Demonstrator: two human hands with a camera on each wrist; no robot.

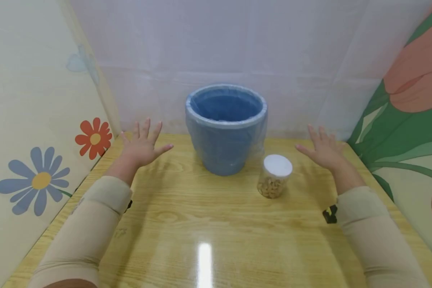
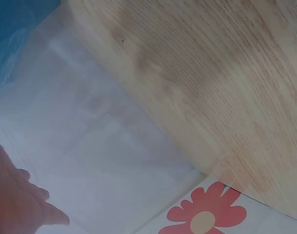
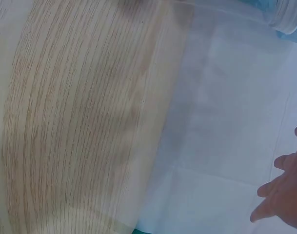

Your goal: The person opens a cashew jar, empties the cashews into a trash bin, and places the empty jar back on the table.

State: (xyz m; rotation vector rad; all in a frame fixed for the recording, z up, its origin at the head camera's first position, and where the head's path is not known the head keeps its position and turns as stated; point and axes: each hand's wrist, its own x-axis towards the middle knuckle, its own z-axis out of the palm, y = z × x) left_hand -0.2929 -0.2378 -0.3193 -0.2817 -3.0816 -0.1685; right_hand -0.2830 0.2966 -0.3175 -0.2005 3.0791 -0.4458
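Both hands are spread with fingers apart and hold nothing. In the head view the left hand (image 1: 139, 150) is to the left of a blue bin (image 1: 223, 144) whose rim is covered by a clear plastic liner. The right hand (image 1: 324, 151) is to the right of a clear jar (image 1: 271, 186) with a white lid (image 1: 278, 165) and light brown pieces inside. The jar stands upright, just right of the bin and nearer the camera. The left wrist view shows the left hand (image 2: 19, 200) at its lower left; the right wrist view has the right hand (image 3: 285, 192) at its right edge.
A wooden table (image 1: 187, 216) carries the bin and jar. Behind it hangs a pale sheet (image 1: 230, 44). Walls with painted flowers, one red (image 1: 95, 139), flank the table on the left and right.
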